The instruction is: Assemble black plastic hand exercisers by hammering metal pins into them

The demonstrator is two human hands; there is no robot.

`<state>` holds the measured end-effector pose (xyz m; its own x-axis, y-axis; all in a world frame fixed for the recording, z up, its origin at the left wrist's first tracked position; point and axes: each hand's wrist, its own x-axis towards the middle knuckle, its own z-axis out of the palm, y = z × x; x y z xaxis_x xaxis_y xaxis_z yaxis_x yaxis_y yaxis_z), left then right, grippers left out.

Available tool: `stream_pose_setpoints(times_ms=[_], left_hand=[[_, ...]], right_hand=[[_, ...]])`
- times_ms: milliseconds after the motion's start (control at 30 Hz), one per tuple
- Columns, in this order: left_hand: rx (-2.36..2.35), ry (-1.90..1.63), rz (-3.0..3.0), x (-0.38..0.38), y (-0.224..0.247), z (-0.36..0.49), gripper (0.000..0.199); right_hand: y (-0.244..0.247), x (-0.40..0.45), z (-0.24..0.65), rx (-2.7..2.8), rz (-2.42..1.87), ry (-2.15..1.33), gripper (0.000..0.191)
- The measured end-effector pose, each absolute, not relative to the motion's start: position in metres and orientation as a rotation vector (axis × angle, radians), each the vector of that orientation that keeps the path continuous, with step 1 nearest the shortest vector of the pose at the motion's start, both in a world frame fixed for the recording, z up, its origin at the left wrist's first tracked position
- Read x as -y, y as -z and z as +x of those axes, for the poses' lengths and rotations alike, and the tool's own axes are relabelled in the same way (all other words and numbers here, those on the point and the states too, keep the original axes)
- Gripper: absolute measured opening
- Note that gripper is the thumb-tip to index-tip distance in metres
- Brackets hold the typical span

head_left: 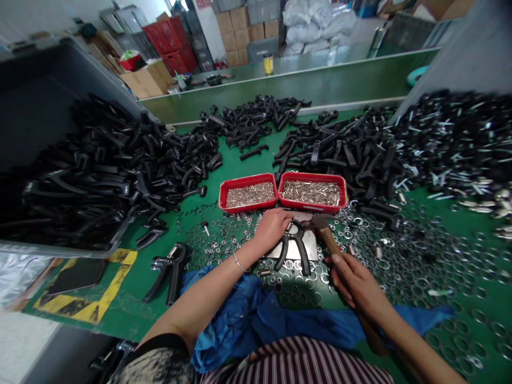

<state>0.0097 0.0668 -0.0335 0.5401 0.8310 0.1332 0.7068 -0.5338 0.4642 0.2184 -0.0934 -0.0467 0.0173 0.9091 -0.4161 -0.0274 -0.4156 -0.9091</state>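
Note:
A black hand grip strengthener with two splayed handles lies on a flat metal plate. My left hand reaches in from the left, its fingers closed at the strengthener's top end beside the small spring. Wrapped around the wooden handle of a hammer is my right hand. The hammer's head is at the strengthener's upper right side; whether they touch I cannot tell. Another grip strengthener with a visible spring lies to the left. A loose spring sits just below my left wrist.
Two red trays of small metal pins stand behind the plate. Metal rings cover the green table around it. Black handles spill from a grey bin at left and are heaped at the back and right. Blue cloth lies along the front.

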Motion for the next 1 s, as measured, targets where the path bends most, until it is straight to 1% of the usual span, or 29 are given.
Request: stream_pose_setpoints(times_ms=[133, 200, 333, 400, 467, 533, 600, 700, 833, 900, 1000], left_hand=[[-1.176, -0.393, 2.817, -0.063, 0.039, 0.011, 0.027], [-1.090, -0.372, 2.923, -0.062, 0.043, 0.010, 0.029], [-1.158, -0.442, 2.789, -0.056, 0.046, 0.004, 0.029], [-1.252, -0.568, 2.678, -0.047, 0.042, -0.001, 0.033], [-1.285, -0.665, 2.633, -0.035, 0.037, -0.006, 0.033], [-1.209, -0.651, 2.683, -0.022, 0.032, -0.011, 0.030], [-1.096, -0.558, 2.776, -0.012, 0.030, -0.014, 0.032], [-1.055, -0.468, 2.846, -0.005, 0.032, -0.015, 0.034], [-1.109, -0.439, 2.848, -0.006, 0.036, -0.013, 0.035], [-1.119, -0.441, 2.837, -0.007, 0.036, -0.012, 0.034], [-1.138, -0.453, 2.801, -0.004, 0.031, -0.011, 0.031]], right_hand=[[0.045, 0.095, 0.216, 0.961, -1.552, -1.493, 0.040], [0.042, 0.097, 0.216, 1.005, -1.566, -1.475, 0.042], [0.027, 0.091, 0.227, 1.242, -1.611, -1.405, 0.043], [0.012, 0.082, 0.236, 1.485, -1.677, -1.287, 0.041], [-0.008, 0.073, 0.242, 1.730, -1.720, -1.115, 0.039], [-0.027, 0.064, 0.244, 1.864, -1.728, -0.951, 0.038], [-0.038, 0.053, 0.241, 1.917, -1.722, -0.799, 0.037], [-0.036, 0.036, 0.236, 2.060, -1.797, -0.689, 0.035], [-0.026, 0.015, 0.236, 2.209, -1.807, -0.810, 0.040], [-0.025, 0.011, 0.237, 2.184, -1.783, -0.750, 0.040], [-0.027, 0.011, 0.237, 2.208, -1.873, -0.659, 0.037]])
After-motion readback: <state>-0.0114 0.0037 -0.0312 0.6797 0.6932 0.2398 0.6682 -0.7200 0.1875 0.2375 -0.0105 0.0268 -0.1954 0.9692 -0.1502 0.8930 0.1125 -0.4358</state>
